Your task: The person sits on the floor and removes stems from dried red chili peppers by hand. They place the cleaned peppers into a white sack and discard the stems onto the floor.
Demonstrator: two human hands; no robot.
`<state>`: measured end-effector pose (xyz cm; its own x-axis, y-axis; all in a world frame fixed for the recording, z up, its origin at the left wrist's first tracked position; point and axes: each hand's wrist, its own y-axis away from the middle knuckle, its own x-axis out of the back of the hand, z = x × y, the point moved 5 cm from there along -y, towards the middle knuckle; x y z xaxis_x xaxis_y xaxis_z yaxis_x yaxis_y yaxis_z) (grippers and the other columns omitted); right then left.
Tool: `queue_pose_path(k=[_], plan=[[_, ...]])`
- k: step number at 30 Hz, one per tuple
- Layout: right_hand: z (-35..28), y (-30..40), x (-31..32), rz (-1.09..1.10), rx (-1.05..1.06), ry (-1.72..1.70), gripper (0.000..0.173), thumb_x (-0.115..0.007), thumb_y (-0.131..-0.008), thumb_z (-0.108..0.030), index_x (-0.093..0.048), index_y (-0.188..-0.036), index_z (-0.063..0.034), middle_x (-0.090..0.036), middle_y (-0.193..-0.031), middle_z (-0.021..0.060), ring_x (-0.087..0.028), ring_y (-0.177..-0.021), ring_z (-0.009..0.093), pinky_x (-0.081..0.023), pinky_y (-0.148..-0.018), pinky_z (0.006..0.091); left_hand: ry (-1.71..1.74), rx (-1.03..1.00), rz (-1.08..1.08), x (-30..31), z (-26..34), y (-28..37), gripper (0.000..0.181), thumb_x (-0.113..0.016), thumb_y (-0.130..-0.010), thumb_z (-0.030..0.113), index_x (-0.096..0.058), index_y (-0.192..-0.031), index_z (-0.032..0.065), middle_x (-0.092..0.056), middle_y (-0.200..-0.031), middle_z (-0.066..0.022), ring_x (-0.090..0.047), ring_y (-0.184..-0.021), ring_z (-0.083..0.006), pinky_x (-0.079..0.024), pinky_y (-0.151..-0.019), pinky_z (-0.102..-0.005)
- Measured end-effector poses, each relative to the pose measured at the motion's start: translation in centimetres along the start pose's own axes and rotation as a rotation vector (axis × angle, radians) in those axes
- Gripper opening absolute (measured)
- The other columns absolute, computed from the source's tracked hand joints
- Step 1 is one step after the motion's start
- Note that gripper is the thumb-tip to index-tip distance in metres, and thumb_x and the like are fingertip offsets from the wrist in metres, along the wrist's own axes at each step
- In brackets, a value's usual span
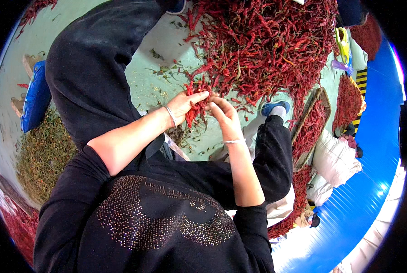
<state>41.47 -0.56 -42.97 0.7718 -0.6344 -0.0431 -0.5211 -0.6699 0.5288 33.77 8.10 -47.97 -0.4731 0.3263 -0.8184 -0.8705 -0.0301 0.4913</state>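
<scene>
My left hand (183,105) is closed around a bunch of dried red chillies (191,117), whose ends stick out above and below the fingers. Close against it, my right hand (225,112) has its thumb and fingertips together at the bunch's right side. Whether a stem or a chilli is pinched there is too small to tell. Just beyond both hands spreads a large heap of dried red chillies (258,51), many with stems on. Loose stems (198,138) and pale seeds lie scattered on the light green floor (143,80) below the hands.
At left lie a pile of greenish stems (46,153) and a low seat with a blue cushion (36,97). A woven basket (311,126) of chillies, white sacks (334,158) and a blue wall (377,112) are at right. My shoe (275,106) rests by the heap. Other people sit farther right.
</scene>
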Motion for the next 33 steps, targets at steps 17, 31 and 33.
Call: queue_pose_path(k=[17, 31, 33], plan=[[1.0, 1.8, -1.7, 0.13, -0.185, -0.323, 0.019, -0.052, -0.086, -0.008, -0.055, -0.105, -0.0104, -0.059, -0.098, -0.0006, -0.057, -0.086, 0.01, -0.047, -0.071, 0.0278, 0.161, 0.005, -0.199, -1.7, 0.9, 1.6, 0.046, -0.042, -0.09, 0.042, -0.054, -0.112, 0.0048, -0.059, -0.11, -0.0057, -0.058, -0.097, -0.0145, -0.046, -0.084, -0.0311], [0.3, 1.7, -1.5, 0.091, -0.15, -0.406, 0.014, -0.048, -0.088, -0.008, -0.052, -0.1, -0.0037, -0.056, -0.085, 0.0027, -0.057, -0.077, 0.016, -0.049, -0.077, 0.0363, 0.212, 0.025, -0.182, -1.8, 1.6, 2.1, 0.034, -0.05, -0.088, 0.032, -0.057, -0.108, 0.0065, -0.062, -0.102, -0.0071, -0.061, -0.09, -0.0174, -0.05, -0.079, -0.0331], [0.4, 1.7, -1.5, 0.131, -0.145, -0.373, 0.017, -0.047, -0.088, -0.008, -0.052, -0.103, -0.0027, -0.056, -0.086, 0.0023, -0.057, -0.078, 0.015, -0.05, -0.076, 0.0346, 0.109, -0.023, -0.118, -1.3, 1.3, 1.8, 0.027, -0.053, -0.087, 0.024, -0.057, -0.108, 0.0063, -0.062, -0.101, -0.0079, -0.061, -0.089, -0.0181, -0.051, -0.078, -0.0334]])
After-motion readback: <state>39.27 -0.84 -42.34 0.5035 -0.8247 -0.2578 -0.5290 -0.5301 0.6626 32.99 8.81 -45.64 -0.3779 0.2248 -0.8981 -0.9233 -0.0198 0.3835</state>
